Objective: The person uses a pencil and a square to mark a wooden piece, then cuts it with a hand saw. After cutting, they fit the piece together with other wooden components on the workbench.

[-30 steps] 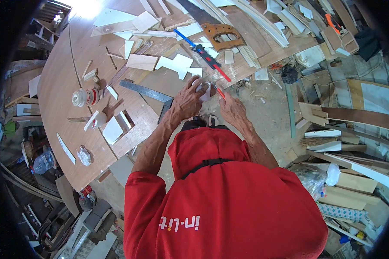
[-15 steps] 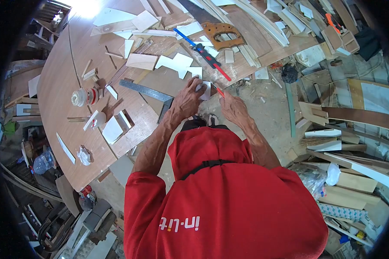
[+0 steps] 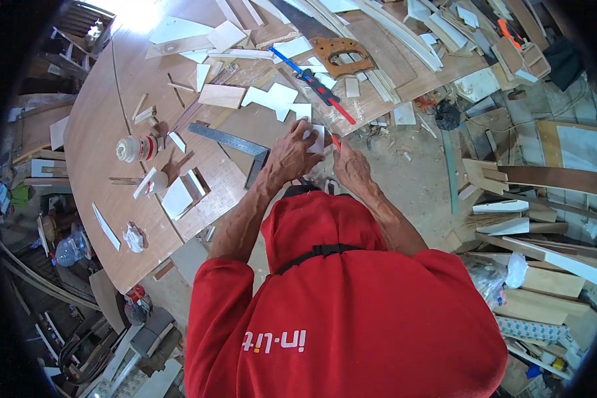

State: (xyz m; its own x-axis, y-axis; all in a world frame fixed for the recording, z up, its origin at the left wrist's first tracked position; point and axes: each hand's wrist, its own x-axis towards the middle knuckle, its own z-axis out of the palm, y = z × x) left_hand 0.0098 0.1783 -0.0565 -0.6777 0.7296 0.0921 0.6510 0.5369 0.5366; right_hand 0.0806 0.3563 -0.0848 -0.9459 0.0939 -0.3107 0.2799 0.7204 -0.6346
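Observation:
At the table's near edge, my left hand (image 3: 296,154) is closed on a small white-faced board (image 3: 317,138), fingers over its left side. My right hand (image 3: 351,166) is wrapped around a slim red-handled tool (image 3: 336,142), its thin tip at the board's right edge; I cannot tell the tool's kind. A metal try square (image 3: 229,138) lies left of my left hand. Just beyond the hands are a notched white board piece (image 3: 277,99) and a blue, black and red tool (image 3: 317,86). A wooden-handled handsaw (image 3: 341,56) lies farther back.
On the wooden table (image 3: 89,159) stand a jar (image 3: 136,148) and a white container (image 3: 154,180) lying near wood offcuts. Long wood strips (image 3: 398,33) cover the back right. Stacked boards (image 3: 544,275) line the floor at the right; a plastic bottle (image 3: 71,249) is at the left.
My right hand has shifted slightly left and down with the red-handled tool. My left fingers have moved a little, and more of the small board's white face shows. The view has shifted slightly.

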